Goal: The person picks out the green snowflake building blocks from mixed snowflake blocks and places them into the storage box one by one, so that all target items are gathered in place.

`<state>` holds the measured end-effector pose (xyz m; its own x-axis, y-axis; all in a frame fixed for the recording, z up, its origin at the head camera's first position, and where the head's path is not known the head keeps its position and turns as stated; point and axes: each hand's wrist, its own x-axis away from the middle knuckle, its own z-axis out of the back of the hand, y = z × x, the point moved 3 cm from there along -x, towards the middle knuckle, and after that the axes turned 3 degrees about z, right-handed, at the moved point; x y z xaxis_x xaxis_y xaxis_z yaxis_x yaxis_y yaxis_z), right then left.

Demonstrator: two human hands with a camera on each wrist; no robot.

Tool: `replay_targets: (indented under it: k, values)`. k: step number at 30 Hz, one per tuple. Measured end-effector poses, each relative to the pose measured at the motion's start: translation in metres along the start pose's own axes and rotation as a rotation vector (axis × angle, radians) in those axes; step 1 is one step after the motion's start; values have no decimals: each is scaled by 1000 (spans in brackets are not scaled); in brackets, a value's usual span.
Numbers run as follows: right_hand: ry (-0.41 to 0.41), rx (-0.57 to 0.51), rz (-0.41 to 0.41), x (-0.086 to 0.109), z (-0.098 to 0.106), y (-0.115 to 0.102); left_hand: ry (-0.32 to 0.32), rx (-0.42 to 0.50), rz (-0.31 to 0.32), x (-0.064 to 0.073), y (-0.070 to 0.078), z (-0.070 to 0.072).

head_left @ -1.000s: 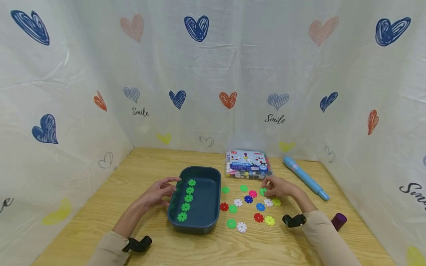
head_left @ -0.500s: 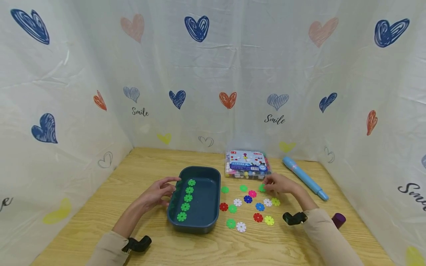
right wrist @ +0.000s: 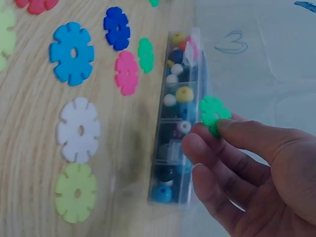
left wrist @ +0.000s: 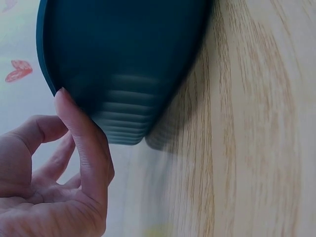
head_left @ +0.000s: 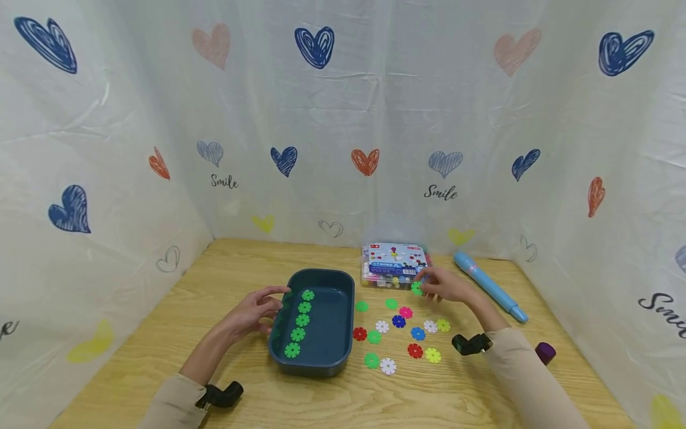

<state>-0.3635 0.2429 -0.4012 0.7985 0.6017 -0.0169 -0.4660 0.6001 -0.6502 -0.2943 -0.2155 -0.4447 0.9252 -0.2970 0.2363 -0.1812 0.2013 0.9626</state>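
Observation:
Pinched between thumb and fingers of my right hand is a green snowflake disc, lifted off the table in front of the bead box. My left hand rests at the left side of a dark blue plastic basin, its fingertips touching the rim and its fingers loosely bent. A column of several green snowflake discs lies inside the basin. Right of it, several loose discs are spread on the table, among them a pink disc, a white disc and a light blue disc.
Behind the discs stands a clear bead box with a printed label and compartments of beads. A light blue pen-shaped tube lies at the right, and a purple cylinder is by the right sleeve. A heart-print curtain encloses the wooden table.
My right hand has picked up the green disc and raised it from the table, moving slightly back and left toward the bead box. The left hand stays at the basin.

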Motion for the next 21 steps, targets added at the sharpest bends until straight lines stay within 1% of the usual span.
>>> replay_targets:
  k: [9,14,18,21]
  values:
    - [2,-5,54,-19,3,-23,1,-8,-7,-1,-3,0]
    - [12,2,49,-28,4,-33,1,-14,-10,-1,-2,-1]
    - [19,11,75,-35,1,-40,0,-13,-11,-2,-2,-2]
    - [13,5,104,-41,-3,-47,7,2,0,-2,-2,-2]
